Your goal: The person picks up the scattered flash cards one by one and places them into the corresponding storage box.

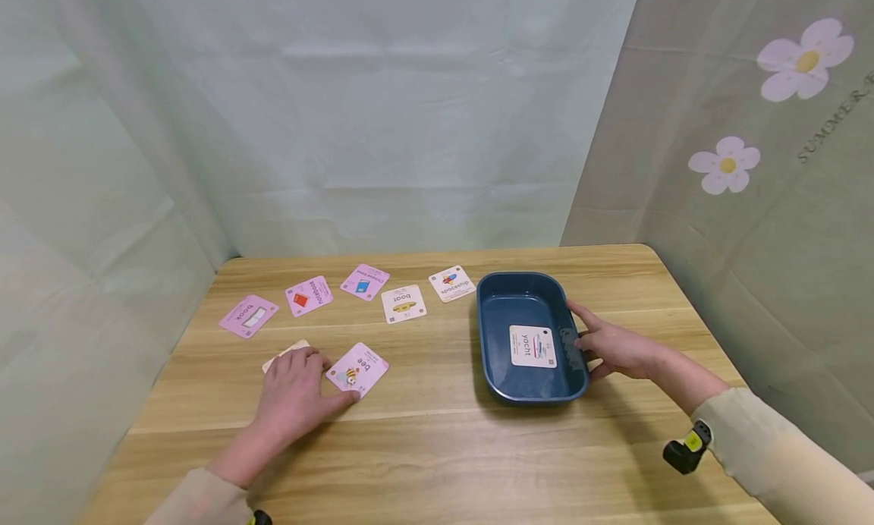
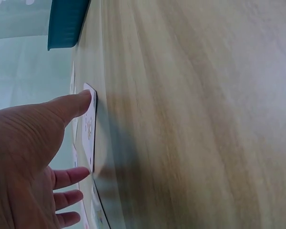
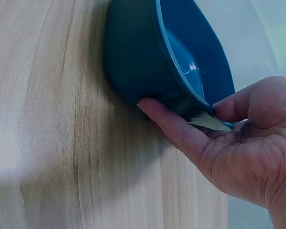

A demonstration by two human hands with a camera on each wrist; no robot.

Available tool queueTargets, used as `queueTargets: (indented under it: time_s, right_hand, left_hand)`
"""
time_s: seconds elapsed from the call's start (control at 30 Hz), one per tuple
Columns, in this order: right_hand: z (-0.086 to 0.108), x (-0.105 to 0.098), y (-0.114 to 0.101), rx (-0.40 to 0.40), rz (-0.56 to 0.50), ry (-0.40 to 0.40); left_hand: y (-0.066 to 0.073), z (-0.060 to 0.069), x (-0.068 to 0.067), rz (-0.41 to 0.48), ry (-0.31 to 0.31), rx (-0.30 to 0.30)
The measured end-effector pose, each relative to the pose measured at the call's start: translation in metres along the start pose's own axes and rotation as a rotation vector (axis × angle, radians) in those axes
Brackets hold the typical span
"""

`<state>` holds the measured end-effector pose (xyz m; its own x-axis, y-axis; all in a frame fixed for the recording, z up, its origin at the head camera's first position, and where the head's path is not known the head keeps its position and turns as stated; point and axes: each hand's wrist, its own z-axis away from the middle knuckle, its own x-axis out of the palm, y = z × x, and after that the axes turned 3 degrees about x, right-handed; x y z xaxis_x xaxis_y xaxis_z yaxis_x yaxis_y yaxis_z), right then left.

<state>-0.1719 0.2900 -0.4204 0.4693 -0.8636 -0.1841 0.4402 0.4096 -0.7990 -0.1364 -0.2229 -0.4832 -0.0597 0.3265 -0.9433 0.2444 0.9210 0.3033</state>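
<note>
At the left of the table, my left hand (image 1: 293, 392) spans a pink bee card (image 1: 357, 370), its thumb and index finger at two of the card's corners. Beneath the other fingers a pale card (image 1: 287, 353) is mostly covered. In the left wrist view, the bee card (image 2: 89, 129) shows edge-on between thumb and index fingertip. My right hand (image 1: 617, 347) grips the right wall of a dark blue plastic bin (image 1: 498, 392), with the thumb over the rim and fingers outside, as the right wrist view shows. Inside the bin lies a white yacht card (image 1: 533, 347).
Along the back of the wooden table (image 1: 437, 464) lie a book card (image 1: 249, 315), a notebook card (image 1: 309, 296), another pink card with a blue book (image 1: 365, 281), a boat card (image 1: 403, 304) and a spaceship card (image 1: 452, 283). Pale curtains (image 1: 410, 130) hang behind and beside the table.
</note>
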Motion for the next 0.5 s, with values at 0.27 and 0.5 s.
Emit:
queueTargets:
  time_s: [0.27,0.5]
  right_hand:
    - [0.0001,-0.0003,-0.0001,-0.001,0.004,-0.002]
    - [-0.0002,-0.0003,0.0000,-0.002,0.001,-0.005]
  left_hand:
    - [0.0001,0.0000,0.0055,-0.001,0.018,-0.003]
    - [0.0015,-0.0001,0.0065,-0.015,0.029,0.001]
